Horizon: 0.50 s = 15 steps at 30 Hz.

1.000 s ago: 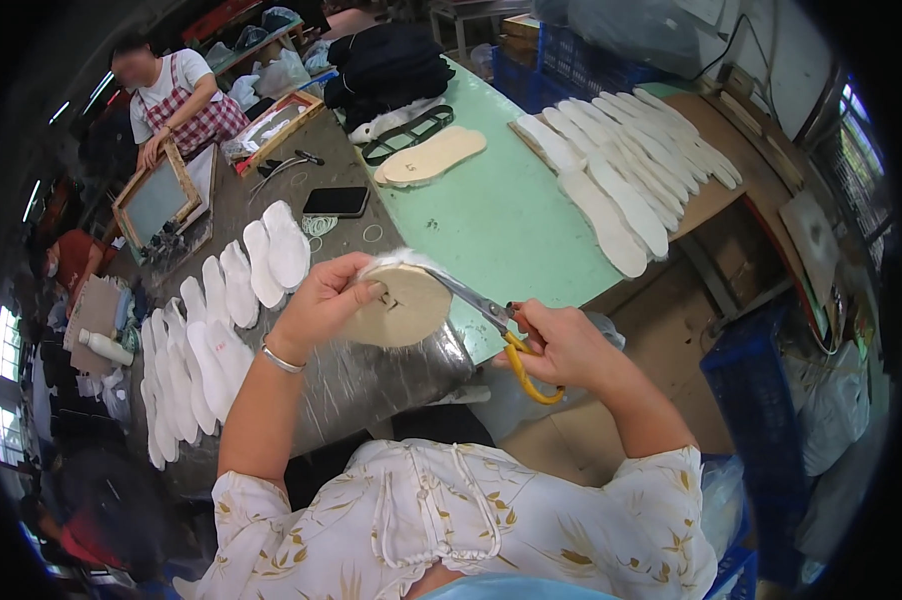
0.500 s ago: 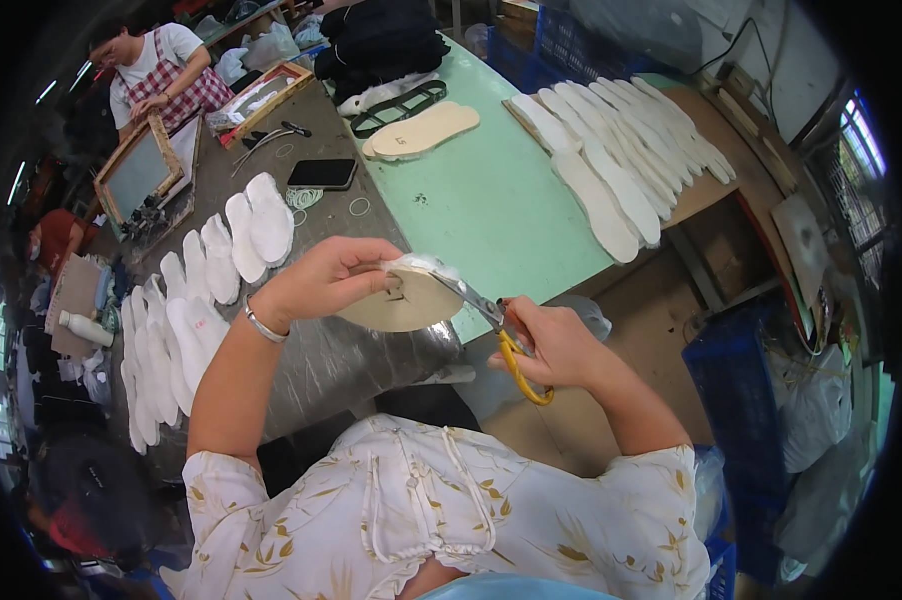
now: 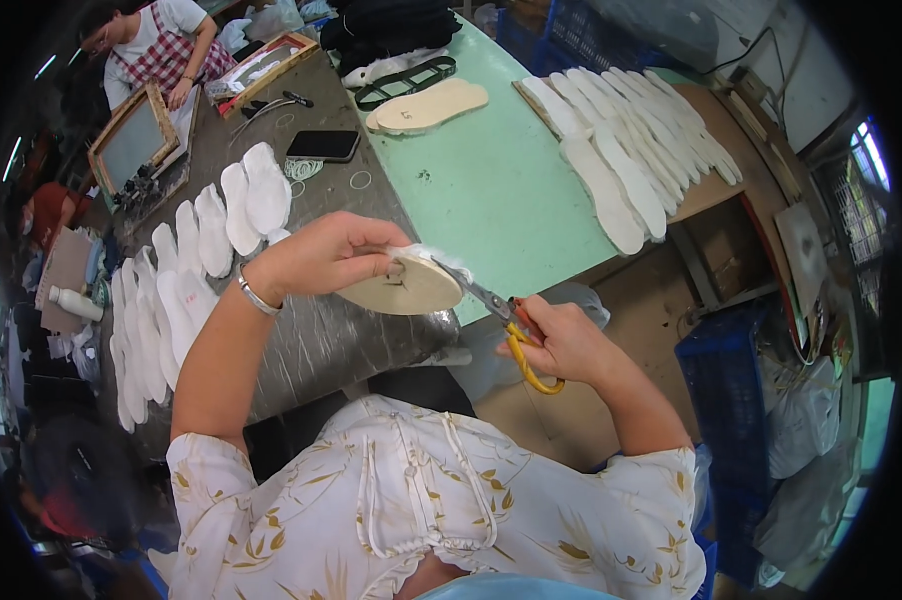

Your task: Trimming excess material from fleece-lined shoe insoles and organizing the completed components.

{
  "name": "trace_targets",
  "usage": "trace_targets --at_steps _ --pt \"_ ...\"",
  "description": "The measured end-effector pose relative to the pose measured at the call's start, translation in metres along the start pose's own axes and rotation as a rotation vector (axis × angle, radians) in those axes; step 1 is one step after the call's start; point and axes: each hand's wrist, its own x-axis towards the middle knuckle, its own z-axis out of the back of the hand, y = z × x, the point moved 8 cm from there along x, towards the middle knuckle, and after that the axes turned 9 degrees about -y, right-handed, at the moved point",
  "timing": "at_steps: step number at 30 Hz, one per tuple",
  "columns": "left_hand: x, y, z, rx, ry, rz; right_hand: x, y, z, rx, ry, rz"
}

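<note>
Head view shows the tan insole [image 3: 411, 287] held in the air above the near edge of the table [image 3: 491, 190], your left hand [image 3: 326, 255] pinching its left end with white fuzzy lining under the fingers. Your right hand [image 3: 561, 340] is closed around the yellow handles of the scissors [image 3: 496, 310], blades meeting the insole's right tip. Those blades point toward your left fingertips, so a slip or an overlong cut could nick them or bite into the insole's edge. A loose pinch could let it twist. The white insoles [image 3: 201, 240] lie well apart.
</note>
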Motion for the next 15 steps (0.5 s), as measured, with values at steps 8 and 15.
trace_targets --at_steps 8,15 --pt "0.002 0.019 0.008 0.116 -0.027 0.031 -0.016 -0.061 -0.020 0.252 -0.034 -0.296" --pt "0.005 0.029 0.014 -0.084 -0.067 0.063 -0.162 -0.164 -0.048 0.366 -0.009 -0.682"
